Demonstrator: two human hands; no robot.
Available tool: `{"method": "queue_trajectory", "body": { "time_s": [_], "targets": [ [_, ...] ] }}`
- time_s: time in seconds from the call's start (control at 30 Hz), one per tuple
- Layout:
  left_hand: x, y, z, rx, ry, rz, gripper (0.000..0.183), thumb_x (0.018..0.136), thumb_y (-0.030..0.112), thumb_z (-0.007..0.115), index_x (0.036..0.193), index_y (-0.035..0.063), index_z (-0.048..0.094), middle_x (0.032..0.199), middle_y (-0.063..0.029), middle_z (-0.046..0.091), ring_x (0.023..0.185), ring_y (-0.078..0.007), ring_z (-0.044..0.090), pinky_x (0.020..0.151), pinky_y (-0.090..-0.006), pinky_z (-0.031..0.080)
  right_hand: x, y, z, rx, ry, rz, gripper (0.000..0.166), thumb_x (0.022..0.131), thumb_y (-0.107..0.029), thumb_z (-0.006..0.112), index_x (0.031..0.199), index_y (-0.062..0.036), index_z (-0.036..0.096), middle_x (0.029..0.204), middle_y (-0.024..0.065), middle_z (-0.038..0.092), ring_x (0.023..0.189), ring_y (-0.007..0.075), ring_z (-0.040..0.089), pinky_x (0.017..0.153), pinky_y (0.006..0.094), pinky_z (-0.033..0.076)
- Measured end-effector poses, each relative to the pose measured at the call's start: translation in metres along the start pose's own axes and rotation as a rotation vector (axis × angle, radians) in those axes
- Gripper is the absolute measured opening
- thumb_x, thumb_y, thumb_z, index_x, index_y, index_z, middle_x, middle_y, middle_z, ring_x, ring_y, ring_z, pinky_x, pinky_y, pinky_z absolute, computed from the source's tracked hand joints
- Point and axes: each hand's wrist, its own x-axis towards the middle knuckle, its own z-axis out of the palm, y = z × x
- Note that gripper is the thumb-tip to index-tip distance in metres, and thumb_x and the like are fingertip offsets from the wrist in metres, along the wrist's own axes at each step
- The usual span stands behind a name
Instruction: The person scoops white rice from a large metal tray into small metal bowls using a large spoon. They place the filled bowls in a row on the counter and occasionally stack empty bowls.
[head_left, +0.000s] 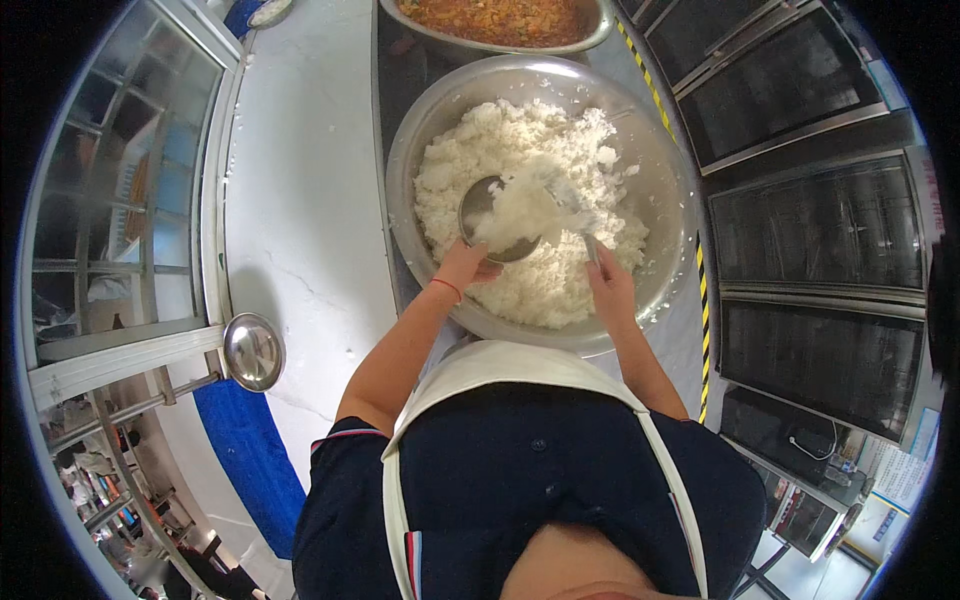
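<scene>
A wide steel basin (664, 210) in front of me holds a large mound of cooked white rice (517, 135). My left hand (466, 266) grips the near left rim of a round metal bowl (474, 201), tilted over the mound. Rice partly fills this bowl and is blurred by motion. My right hand (611, 285) is closed around the handle of a serving scoop (591, 246). Its blurred head reaches towards the bowl with rice against it, so its exact shape is unclear.
Beyond the basin stands a metal tub (510, 46) of reddish-brown cooked food. A white counter (307, 150) runs along the left, beside a glazed window (127, 187). An upturned-looking steel bowl (253, 352) sits at the counter's edge. Dark-fronted cabinets (817, 225) line the right, past yellow-black tape (703, 315).
</scene>
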Motion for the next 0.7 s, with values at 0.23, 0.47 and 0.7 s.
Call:
{"method": "queue_trajectory", "body": {
  "time_s": [0.23, 0.47, 0.7],
  "targets": [
    [-0.022, -0.043, -0.029, -0.327, -0.131, -0.081, 0.037, 0.085, 0.015, 0.04, 0.116, -0.0054, 0.041, 0.094, -0.0192, 0.06, 0.082, -0.027, 0.063, 0.069, -0.0341, 0.054, -0.004, -0.004, -0.022, 0.45, -0.003, 0.199, 0.039, 0.087, -0.01, 0.049, 0.126, -0.0061, 0.044, 0.057, -0.0051, 0.04, 0.042, 0.0031, 0.035, 0.036, 0.0186, 0.027],
    [-0.034, -0.043, -0.044, -0.174, 0.128, -0.025, 0.036, 0.084, 0.013, 0.04, 0.118, -0.001, 0.039, 0.092, -0.0187, 0.061, 0.08, -0.0251, 0.063, 0.066, -0.0358, 0.054, -0.033, 0.014, -0.005, 0.17, -0.217, 0.177, 0.039, 0.086, -0.014, 0.053, 0.124, -0.0067, 0.048, 0.061, -0.0012, 0.051, 0.05, 0.0079, 0.042, 0.047, 0.0202, 0.035],
    [-0.038, -0.057, -0.038, -0.263, 0.063, 0.075, 0.034, 0.085, 0.015, 0.041, 0.115, 0.0009, 0.04, 0.09, -0.0182, 0.062, 0.075, -0.024, 0.063, 0.065, -0.035, 0.054, -0.023, -0.021, 0.023, -0.569, -0.265, -0.325, 0.042, 0.084, -0.018, 0.052, 0.126, -0.02, 0.045, 0.068, 0.0136, 0.057, 0.056, 0.0252, 0.054, 0.053, 0.0327, 0.042]
  ]
}}
